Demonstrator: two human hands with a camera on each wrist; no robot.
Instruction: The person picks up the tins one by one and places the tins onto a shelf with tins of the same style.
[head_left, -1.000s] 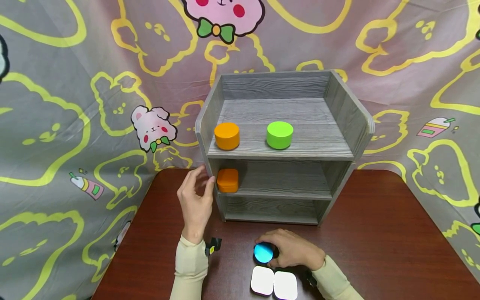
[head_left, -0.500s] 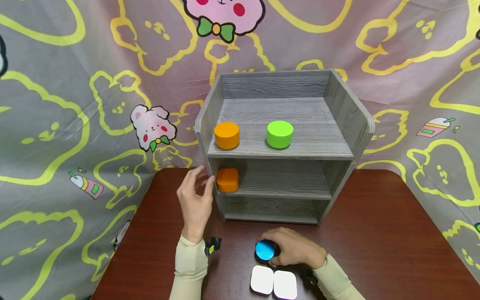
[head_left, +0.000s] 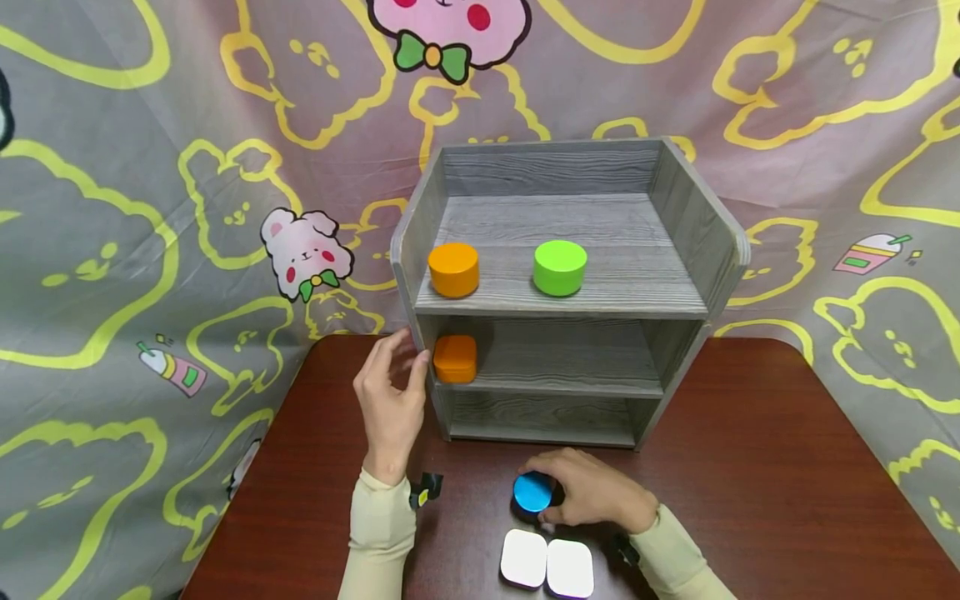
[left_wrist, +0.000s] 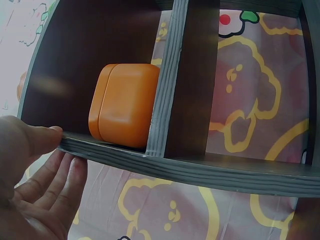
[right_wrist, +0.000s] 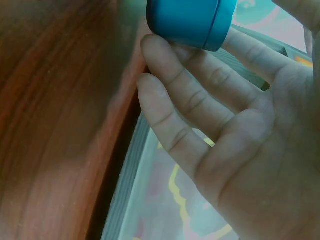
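My left hand (head_left: 392, 408) pinches the front edge of the left side panel of a grey wood-grain shelf (head_left: 555, 315); the left wrist view shows the thumb on one face of the panel and the fingers (left_wrist: 75, 175) on the other. In front of the shelf, my right hand (head_left: 600, 493) grips a blue round lidded box (head_left: 533, 492) between thumb and fingers, close over the table. A seam circles the blue box (right_wrist: 187, 22) in the right wrist view. Near my left hand, an orange squarish lidded box (head_left: 455, 359) stands at the left of the middle shelf.
On the top shelf stand an orange round box (head_left: 453, 270) at the left and a green round box (head_left: 559, 268) near the middle. Two white square-topped boxes (head_left: 524, 558) lie side by side on the brown table (head_left: 750, 467), nearer me. A patterned cloth (head_left: 112, 250) hangs behind.
The blue round box, in my right hand's grip, has shifted slightly toward the shelf and to the right. My left hand stays at the side panel.
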